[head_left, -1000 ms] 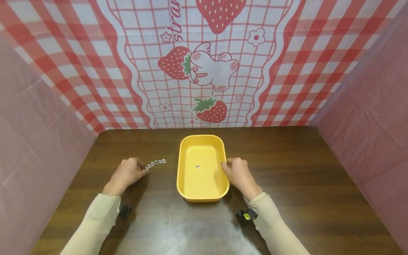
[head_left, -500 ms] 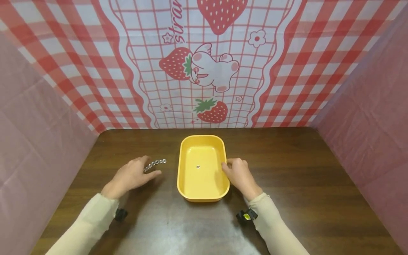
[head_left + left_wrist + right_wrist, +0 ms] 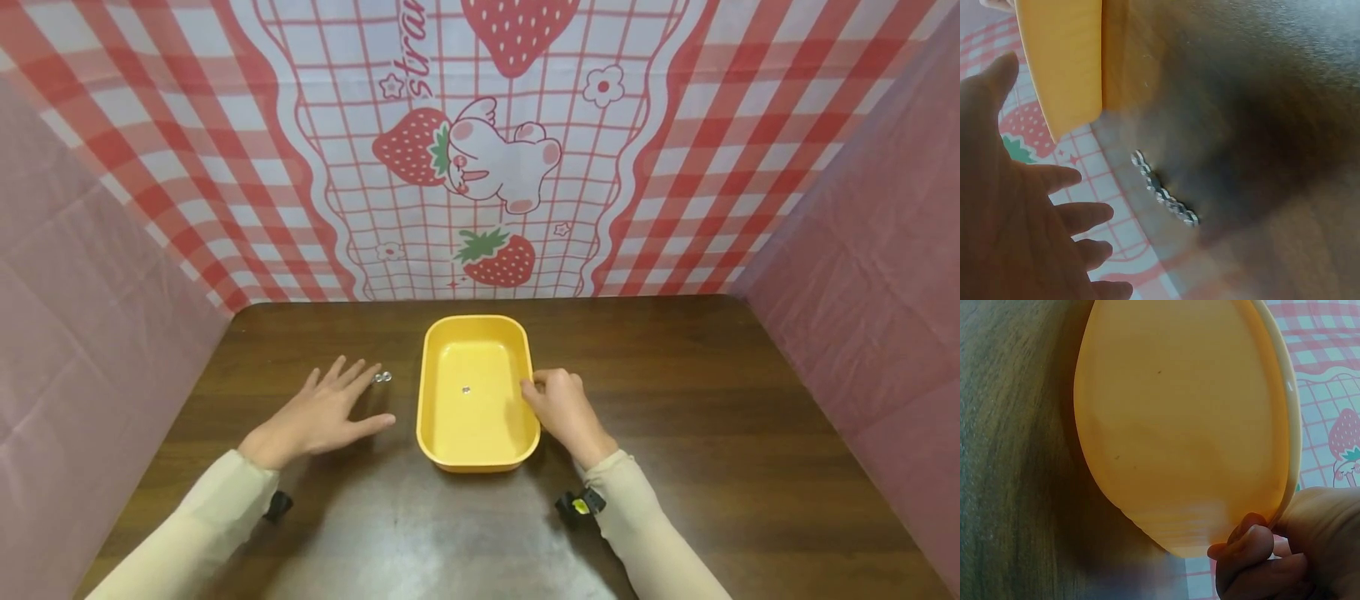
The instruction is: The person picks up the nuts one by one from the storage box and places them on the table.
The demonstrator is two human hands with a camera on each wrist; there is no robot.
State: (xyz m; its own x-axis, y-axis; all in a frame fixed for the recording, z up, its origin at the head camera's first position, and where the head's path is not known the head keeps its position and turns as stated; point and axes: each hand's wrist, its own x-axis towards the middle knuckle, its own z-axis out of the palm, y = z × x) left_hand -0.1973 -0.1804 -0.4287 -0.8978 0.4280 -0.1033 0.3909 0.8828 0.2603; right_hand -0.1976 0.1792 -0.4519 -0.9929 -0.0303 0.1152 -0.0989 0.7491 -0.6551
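My left hand (image 3: pixel 322 417) is spread, fingers splayed, over a curved row of small round shiny silver pieces (image 3: pixel 384 377) on the table. Its fingers hide most of the row in the head view. From the left wrist, the whole row (image 3: pixel 1163 190) shows, lying apart from the fingers. My right hand (image 3: pixel 562 408) pinches the right rim of a yellow rectangular tub (image 3: pixel 480 462), thumb over the inside edge. In the right wrist view, the curled fingers (image 3: pixel 1250 550) grip the rim. One small silver piece (image 3: pixel 466 390) sits on the tub's floor.
The dark wooden table (image 3: pixel 675 467) has a strawberry-print checked cloth (image 3: pixel 480 167) hanging behind it. Pink cloth walls (image 3: pixel 885 275) stand at both sides. A black wrist device (image 3: pixel 581 504) is strapped near the right sleeve.
My left hand has gone from bent fingers at the row's near end to fingers spread over the row, shifting slightly right. The right hand and the tub have stayed in place.
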